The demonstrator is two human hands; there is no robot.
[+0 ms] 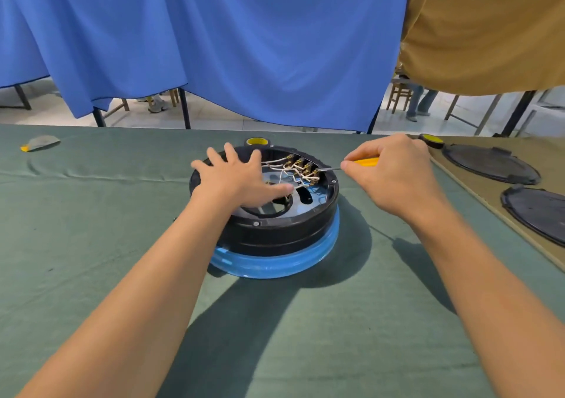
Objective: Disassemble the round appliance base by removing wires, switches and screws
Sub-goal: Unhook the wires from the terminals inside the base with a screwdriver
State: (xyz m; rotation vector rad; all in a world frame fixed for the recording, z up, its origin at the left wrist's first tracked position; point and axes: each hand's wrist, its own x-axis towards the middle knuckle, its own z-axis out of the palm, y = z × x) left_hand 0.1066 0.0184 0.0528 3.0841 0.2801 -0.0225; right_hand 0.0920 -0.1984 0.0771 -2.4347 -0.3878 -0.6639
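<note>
The round appliance base, black with a blue lower ring, sits open side up in the middle of the green-covered table. Inside its far right part, white wires run to a row of brass-terminal switches. My left hand lies flat on the base's left rim, fingers spread, thumb over the inner opening. My right hand grips a yellow-handled screwdriver; its metal tip reaches the rightmost switch terminal. A screw shows on the near rim, another on the right rim.
Two black round covers lie on a brown board at the right. A yellow-and-black roll sits behind my right hand, another behind the base. A small grey and yellow item lies far left. Blue cloth hangs behind the table.
</note>
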